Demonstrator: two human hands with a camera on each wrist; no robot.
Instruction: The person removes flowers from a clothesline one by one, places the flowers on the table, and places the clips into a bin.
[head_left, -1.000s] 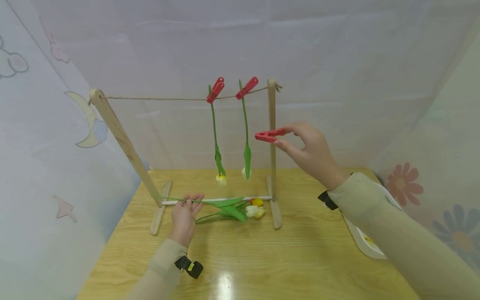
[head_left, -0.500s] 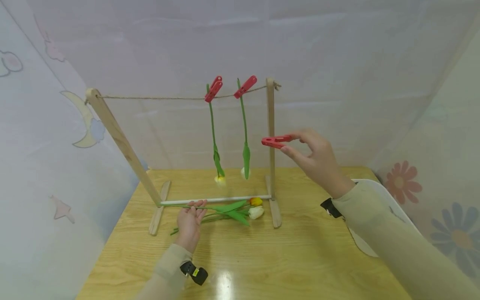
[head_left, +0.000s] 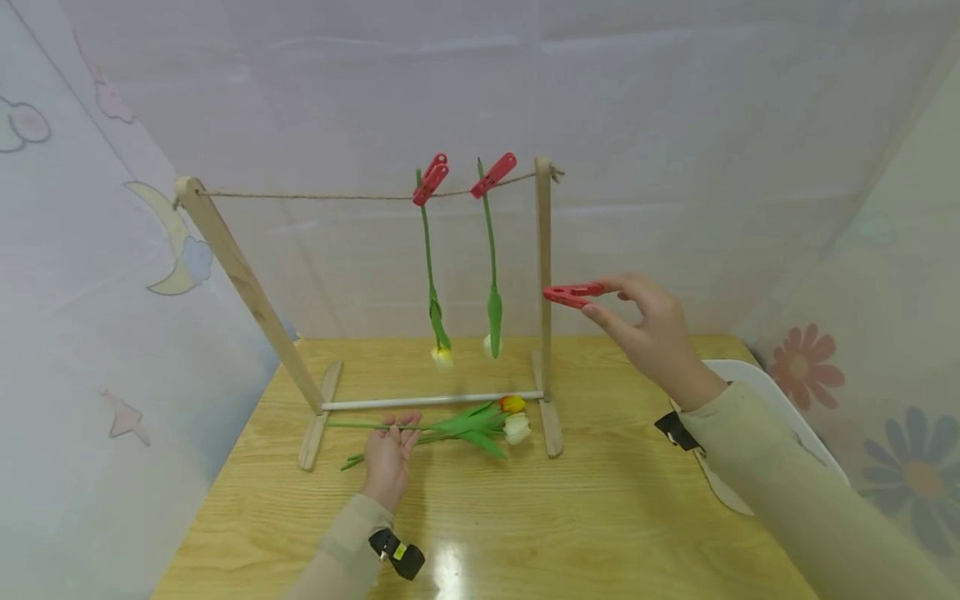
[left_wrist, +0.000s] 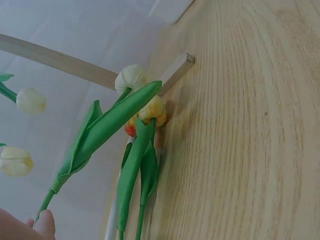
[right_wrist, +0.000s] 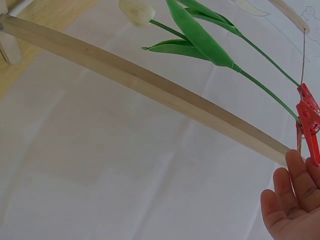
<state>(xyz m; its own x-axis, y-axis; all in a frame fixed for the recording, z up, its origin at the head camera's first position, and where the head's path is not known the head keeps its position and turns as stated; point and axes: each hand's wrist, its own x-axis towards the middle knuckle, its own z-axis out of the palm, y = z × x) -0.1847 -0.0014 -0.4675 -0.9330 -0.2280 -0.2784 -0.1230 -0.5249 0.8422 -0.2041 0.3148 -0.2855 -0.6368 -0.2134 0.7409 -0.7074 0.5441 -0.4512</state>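
- Right hand (head_left: 654, 333): raised off the table, thumb and forefinger pinching one end of a red clothespin (head_left: 572, 294); the other fingers loosely spread. The peg points away from the palm toward the right post (head_left: 543, 275) of the wooden rack, its tip just beside the post and well below the string.
- Left hand (head_left: 390, 457): low on the wooden table (head_left: 600, 517), fingertips curled over the thin green stem of a tulip (head_left: 450, 427) lying flat. The pinch looks light; how firm it is cannot be told from the wrist view, where only a fingertip (left_wrist: 44, 222) shows.
- Loose tulips: stems run rightward from the left hand's fingers, leaves overlapping, with the white head (head_left: 517, 428) and orange head (head_left: 513, 404) at the far end, close to the rack's right foot (head_left: 552, 427).
- Rack: two leaning posts, a white crossbar (head_left: 431, 402) just beyond the left hand's fingertips, a string (head_left: 315, 197) stretched across the top.
- Hung tulips: two (head_left: 431, 267), (head_left: 491, 258), heads down, each held to the string by a red peg (head_left: 430, 179), (head_left: 492, 175), above and left of the right hand.
- Risk, judged: stems and leaves lie tangled, so lifting one could drag its neighbour along.
- Risk, judged: the peg is held only at its end; a bump on the post could twist it out of the pinch.
- Risk, judged: the rack looks light, and a tug on the string could tip it or shake the hung tulips loose.
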